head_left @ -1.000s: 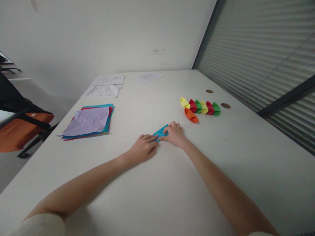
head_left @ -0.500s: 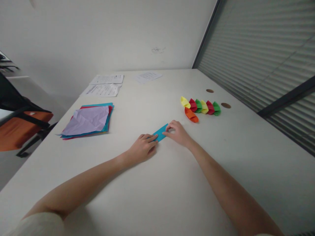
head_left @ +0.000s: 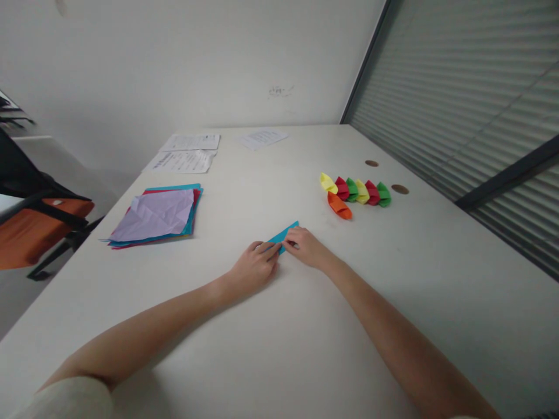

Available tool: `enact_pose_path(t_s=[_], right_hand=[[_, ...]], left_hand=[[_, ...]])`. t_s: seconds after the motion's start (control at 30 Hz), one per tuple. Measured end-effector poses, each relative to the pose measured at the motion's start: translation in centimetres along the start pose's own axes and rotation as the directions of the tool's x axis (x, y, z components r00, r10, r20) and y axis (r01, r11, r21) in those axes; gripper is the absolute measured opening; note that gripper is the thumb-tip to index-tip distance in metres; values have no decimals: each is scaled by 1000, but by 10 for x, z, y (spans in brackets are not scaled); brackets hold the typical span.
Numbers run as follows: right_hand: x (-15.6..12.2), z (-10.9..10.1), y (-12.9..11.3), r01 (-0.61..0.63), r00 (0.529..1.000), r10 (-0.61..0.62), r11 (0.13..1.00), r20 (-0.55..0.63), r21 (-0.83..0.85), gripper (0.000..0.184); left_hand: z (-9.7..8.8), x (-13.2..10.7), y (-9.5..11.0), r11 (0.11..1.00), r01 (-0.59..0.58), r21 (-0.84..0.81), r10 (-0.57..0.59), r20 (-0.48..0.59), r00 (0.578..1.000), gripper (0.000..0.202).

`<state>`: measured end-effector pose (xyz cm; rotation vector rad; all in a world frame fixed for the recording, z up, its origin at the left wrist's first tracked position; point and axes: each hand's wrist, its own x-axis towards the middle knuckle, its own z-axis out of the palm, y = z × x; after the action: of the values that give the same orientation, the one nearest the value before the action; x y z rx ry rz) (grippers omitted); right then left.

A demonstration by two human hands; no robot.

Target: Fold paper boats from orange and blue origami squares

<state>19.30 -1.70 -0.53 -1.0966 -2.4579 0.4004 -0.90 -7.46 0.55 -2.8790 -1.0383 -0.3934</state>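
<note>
A strip of folded blue paper [head_left: 279, 237] lies slantwise on the white table between my hands. My left hand [head_left: 257, 265] presses its near left end down, fingers bent over it and partly covering it. At the right side, the closed fingertips of my right hand [head_left: 304, 245] pinch the paper's near edge, close to my left fingertips. Beyond my right hand lies a small folded orange paper piece [head_left: 339, 206], touching a row of folded yellow, red and green paper pieces [head_left: 361, 191].
To the left is a stack of coloured paper sheets [head_left: 192, 224] topped by a creased purple sheet [head_left: 159, 212]. Printed sheets [head_left: 186, 160] lie farther back. Two round holes [head_left: 400, 189] pierce the tabletop near the blinds [head_left: 458, 87]. An orange-seated chair [head_left: 48, 230] stands beyond the left edge.
My right hand has moved left and slightly nearer along the blue paper, from its far right end to its near edge beside my left fingers. The strip now shows narrower.
</note>
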Motion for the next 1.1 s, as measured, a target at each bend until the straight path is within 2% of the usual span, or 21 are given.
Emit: enact_pose_path(t_s=[0.17, 0.3, 0.37, 0.5, 0.6, 0.7, 0.83, 0.93, 1.03, 1.1], right_hand=[[1, 2, -1, 15, 1000, -15, 1000, 7, 1, 29], [-4, 1, -10, 0, 996, -5, 998, -89, -60, 27], [-8, -1, -16, 39, 992, -47, 997, -118, -70, 29], [-12, -5, -26, 172, 978, -155, 978, -141, 115, 29], [-12, -6, -27, 215, 974, -198, 962, -109, 170, 29], [-12, -5, -23, 210, 976, -202, 970, -77, 118, 32], [-14, -6, -19, 218, 974, -210, 972, -90, 91, 29], [-15, -7, -22, 190, 977, -172, 971, -125, 146, 21], [-13, -6, -30, 82, 980, -38, 970, -193, 227, 17], [-10, -1, -36, 16, 977, 58, 939, -205, 342, 18]], left_hand=[[-2, -3, 9, 998, 25, 62, -26, 25, 999, 22], [-2, -3, 8, 1000, 26, 16, -26, 25, 999, 22], [-1, -3, 7, 999, 30, -14, -30, 4, 1000, 22], [0, -2, 6, 998, 31, -47, -32, -7, 999, 19], [-1, -2, 6, 999, 33, -41, -32, 7, 999, 18], [-2, -2, 5, 999, 29, -28, -29, 4, 1000, 17], [-3, -3, 5, 1000, 20, -21, -20, 12, 1000, 16], [-1, -3, 5, 999, 20, -31, -20, 13, 1000, 17], [0, -2, 4, 999, 21, -42, -21, 3, 1000, 17], [1, -2, 4, 999, 21, -49, -21, 7, 1000, 17]])
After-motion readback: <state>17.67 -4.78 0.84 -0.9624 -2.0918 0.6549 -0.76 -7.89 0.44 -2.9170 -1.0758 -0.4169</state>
